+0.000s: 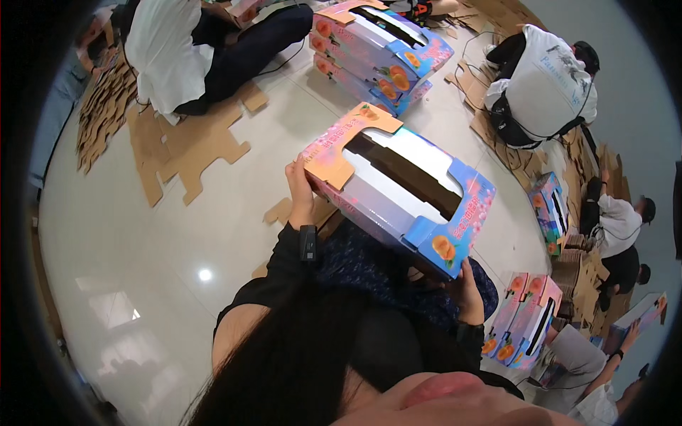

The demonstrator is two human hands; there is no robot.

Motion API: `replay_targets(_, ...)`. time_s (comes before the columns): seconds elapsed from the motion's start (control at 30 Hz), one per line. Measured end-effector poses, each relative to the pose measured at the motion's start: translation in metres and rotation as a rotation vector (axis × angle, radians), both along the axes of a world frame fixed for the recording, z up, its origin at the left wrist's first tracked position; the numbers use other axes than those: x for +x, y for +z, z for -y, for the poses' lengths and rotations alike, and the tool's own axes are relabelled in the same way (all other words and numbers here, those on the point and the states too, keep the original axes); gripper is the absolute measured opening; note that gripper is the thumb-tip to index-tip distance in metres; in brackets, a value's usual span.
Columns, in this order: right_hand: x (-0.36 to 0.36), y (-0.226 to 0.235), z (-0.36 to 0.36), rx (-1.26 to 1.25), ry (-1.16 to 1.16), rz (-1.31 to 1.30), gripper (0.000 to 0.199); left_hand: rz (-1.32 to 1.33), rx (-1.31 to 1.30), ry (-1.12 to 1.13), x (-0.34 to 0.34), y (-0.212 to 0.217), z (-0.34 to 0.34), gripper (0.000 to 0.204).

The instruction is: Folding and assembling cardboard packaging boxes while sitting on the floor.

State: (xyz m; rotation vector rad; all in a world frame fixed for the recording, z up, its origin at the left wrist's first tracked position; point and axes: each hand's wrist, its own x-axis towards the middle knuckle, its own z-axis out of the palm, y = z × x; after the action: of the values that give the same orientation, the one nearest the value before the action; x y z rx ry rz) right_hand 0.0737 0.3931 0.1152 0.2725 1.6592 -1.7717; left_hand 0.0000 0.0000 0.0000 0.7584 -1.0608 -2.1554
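A printed cardboard fruit box (389, 206), pink and orange at one end and blue at the other, is held tilted in front of me above my lap. Its top frames a white inner panel with a long dark slot. At the box's left end, my left hand (301, 193) grips the edge, fingers against the side. Under the near right corner, my right hand (467, 295) supports the blue end, its fingers partly hidden by the box. A dark patterned cloth (355, 257) covers my lap below.
Beyond my box stands a stack of similar boxes (369, 53). Flat brown cardboard (192, 142) lies on the tiled floor at left. More boxes (522, 319) stand at right. Several people sit around, one in a white shirt (167, 53) and another with a white back (547, 78).
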Motion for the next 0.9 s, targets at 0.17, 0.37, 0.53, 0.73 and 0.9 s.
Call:
replay_targets(0.17,-0.027,-0.005,0.005,-0.367,-0.196,0.105,0.072,0.042,-0.015,-0.030,0.016,-0.016,0.003,0.033)
replay_targets(0.37,-0.045,0.005,0.021,-0.357,-0.459,-0.010,0.060,-0.129,-0.035,-0.143,0.031,-0.042,-0.001,0.033)
replay_targets(0.53,-0.049,0.009,0.030,-0.332,-0.517,-0.135,0.064,0.416,-1.214,-0.098,0.050,-0.078,-0.008,0.032)
replay_targets(0.73,-0.122,0.036,0.053,-0.855,-0.396,-0.125,0.077,0.407,-1.550,-0.513,0.063,-0.119,-0.022,0.050)
replay_targets(0.9,-0.226,0.093,0.136,-0.633,-0.442,-0.376,0.075,0.324,-1.634,-0.685,0.060,-0.116,-0.019,0.058)
